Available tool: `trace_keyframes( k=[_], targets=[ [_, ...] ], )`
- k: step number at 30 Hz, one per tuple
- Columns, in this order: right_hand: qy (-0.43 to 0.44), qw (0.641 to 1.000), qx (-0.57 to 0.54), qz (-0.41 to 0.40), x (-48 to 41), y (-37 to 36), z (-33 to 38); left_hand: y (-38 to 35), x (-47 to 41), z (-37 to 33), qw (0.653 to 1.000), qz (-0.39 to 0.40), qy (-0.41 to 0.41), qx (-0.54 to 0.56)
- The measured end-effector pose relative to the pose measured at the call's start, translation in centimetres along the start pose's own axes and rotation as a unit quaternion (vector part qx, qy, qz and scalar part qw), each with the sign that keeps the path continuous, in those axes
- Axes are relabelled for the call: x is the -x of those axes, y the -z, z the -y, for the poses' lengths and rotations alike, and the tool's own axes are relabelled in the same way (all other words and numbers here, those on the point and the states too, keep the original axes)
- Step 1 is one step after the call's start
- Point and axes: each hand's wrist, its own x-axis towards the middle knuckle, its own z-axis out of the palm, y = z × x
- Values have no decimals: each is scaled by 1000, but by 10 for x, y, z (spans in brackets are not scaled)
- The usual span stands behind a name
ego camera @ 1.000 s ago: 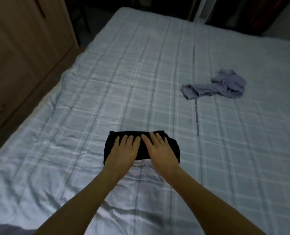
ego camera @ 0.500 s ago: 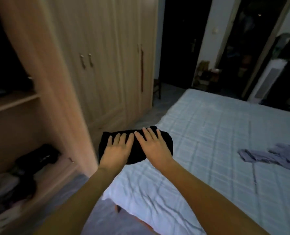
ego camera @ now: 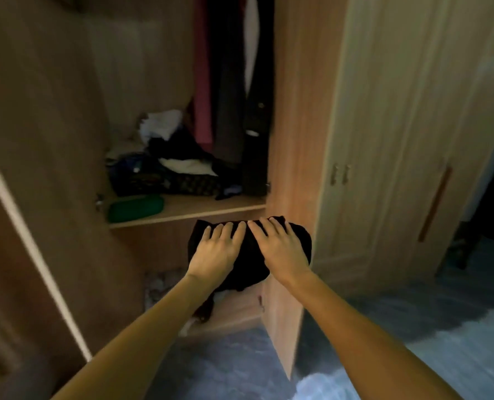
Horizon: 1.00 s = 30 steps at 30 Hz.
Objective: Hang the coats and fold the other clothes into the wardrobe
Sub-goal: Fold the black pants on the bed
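The wooden wardrobe point(ego camera: 297, 111) fills most of the view. Its left door point(ego camera: 23, 197) is swung open, and the closed doors point(ego camera: 398, 140) stand to the right of the open compartment. Below lies the grey floor point(ego camera: 225, 370), with a corner of the pale bed point(ego camera: 470, 342) at the lower right.

Inside the open compartment, hanging clothes fill the right side above the shelf: a maroon garment point(ego camera: 202, 82), a dark coat point(ego camera: 228, 96) beside it, and another dark coat point(ego camera: 254, 125) against the side panel. On the shelf point(ego camera: 199, 207) sits a loose pile of clothes point(ego camera: 165, 168) in dark and white, reaching up toward the hems of the hanging garments. Under the shelf, the lower compartment holds more cloth point(ego camera: 159, 284), too blurred to name.

The folded black garment point(ego camera: 251, 255) is in the air in front of the wardrobe, just below the shelf's front edge and level with the lower compartment's opening. It is carried between both hands. The left hand point(ego camera: 214, 249) holds its left half and the right hand point(ego camera: 283, 249) its right half, side by side with their forefingers nearly touching. On each, the fingers lie spread over the top of the bundle, and the thumbs are hidden beneath it.

A flat green case point(ego camera: 136, 207) rests at the left front of the shelf. Two small knobs point(ego camera: 339, 174) sit on the closed doors, and a long wooden handle point(ego camera: 434, 203) is further right.
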Motion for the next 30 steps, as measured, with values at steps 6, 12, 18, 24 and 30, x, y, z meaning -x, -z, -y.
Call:
trace_keyframes(
  k=[6,12,18,24,30],
  targets=[
    [99,992,-63,-46,-69,-14,14,12,-12,44,993,8,97,-61],
    [158,980,-107,-47,-108,-43,43,-3,-4,80,984,20,156,-90],
    [167,977,-132,-25,-163,-86,62,-39,-28,134,982,27,157,-97],
    [155,983,-101,9,-225,-139,74,-93,-66,199,987,42,130,-80],
    [128,988,-84,23,-294,-184,81,-141,-119,261,990,39,118,-65]
  ],
)
